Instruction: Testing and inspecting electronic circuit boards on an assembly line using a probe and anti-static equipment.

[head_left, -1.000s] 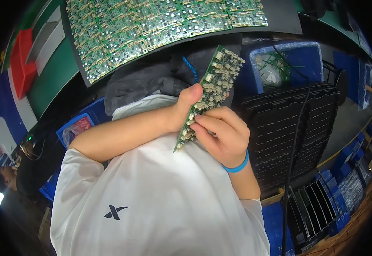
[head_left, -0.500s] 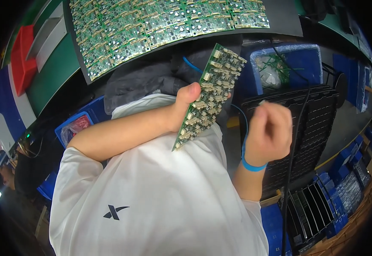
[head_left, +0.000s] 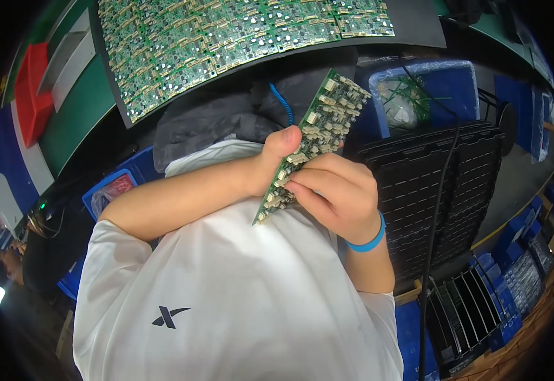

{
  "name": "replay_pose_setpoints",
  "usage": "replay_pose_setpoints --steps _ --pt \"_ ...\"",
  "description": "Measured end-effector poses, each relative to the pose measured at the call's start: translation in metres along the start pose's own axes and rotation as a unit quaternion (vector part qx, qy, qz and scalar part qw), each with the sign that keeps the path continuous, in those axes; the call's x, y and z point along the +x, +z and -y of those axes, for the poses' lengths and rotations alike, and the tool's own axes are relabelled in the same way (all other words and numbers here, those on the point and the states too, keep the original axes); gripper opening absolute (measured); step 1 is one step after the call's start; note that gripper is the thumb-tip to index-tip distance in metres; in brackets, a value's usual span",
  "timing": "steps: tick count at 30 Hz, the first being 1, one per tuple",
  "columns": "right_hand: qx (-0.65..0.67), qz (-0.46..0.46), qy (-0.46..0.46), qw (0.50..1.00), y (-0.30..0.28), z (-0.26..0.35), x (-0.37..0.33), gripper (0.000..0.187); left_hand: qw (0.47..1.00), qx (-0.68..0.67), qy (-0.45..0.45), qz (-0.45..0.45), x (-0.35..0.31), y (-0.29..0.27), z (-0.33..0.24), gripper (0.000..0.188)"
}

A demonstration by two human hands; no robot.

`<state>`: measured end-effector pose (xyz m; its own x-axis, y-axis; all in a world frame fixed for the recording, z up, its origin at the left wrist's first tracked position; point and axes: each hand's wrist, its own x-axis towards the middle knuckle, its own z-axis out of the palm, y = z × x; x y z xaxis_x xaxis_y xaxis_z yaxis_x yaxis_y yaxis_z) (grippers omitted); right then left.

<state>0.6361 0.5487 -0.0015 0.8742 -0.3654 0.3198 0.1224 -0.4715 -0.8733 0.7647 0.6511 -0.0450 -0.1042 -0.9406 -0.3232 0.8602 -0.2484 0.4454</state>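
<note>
A long green circuit board (head_left: 321, 120), crowded with cream connectors and small parts, is held tilted in front of my chest. My left hand (head_left: 276, 152) grips it by its left edge, thumb on the near face and the other fingers mostly hidden behind. The fingers of my right hand (head_left: 340, 190), which has a blue wristband (head_left: 369, 236), are pinched together against the connectors on the board's lower half. Whatever lies between those fingertips is too small to make out.
Rows of green circuit boards (head_left: 239, 32) lie on a black mat (head_left: 416, 32) ahead. To the right are a blue bin (head_left: 378, 108) with green strips and clear plastic, stacked black trays (head_left: 442, 190) and a hanging black cable (head_left: 439, 209). A red bin (head_left: 32, 95) stands left.
My right hand has moved left from beside the board, and its fingertips now touch the connectors. My left hand still holds the board in nearly the same place.
</note>
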Motion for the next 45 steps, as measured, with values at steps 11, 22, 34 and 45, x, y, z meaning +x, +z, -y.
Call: replay_pose_setpoints --steps 11,22,34,45 --pt "-0.052 0.0 -0.087 0.995 0.002 -0.01 0.003 0.023 1.0 0.011 0.026 -0.001 0.002 0.003 -0.001 0.09" --pt "-0.054 0.0 -0.091 0.994 0.001 -0.009 0.0 0.023 0.996 0.044 0.05 0.052 0.008 -0.001 0.002 0.099" --pt "-0.049 0.023 -0.055 0.997 0.004 -0.003 0.007 0.025 0.997 0.016 0.058 0.047 -0.001 -0.009 0.004 0.092" --pt "-0.081 0.003 -0.08 0.993 0.013 -0.004 -0.006 0.026 0.999 0.044 0.004 0.003 -0.007 -0.005 0.002 0.115"
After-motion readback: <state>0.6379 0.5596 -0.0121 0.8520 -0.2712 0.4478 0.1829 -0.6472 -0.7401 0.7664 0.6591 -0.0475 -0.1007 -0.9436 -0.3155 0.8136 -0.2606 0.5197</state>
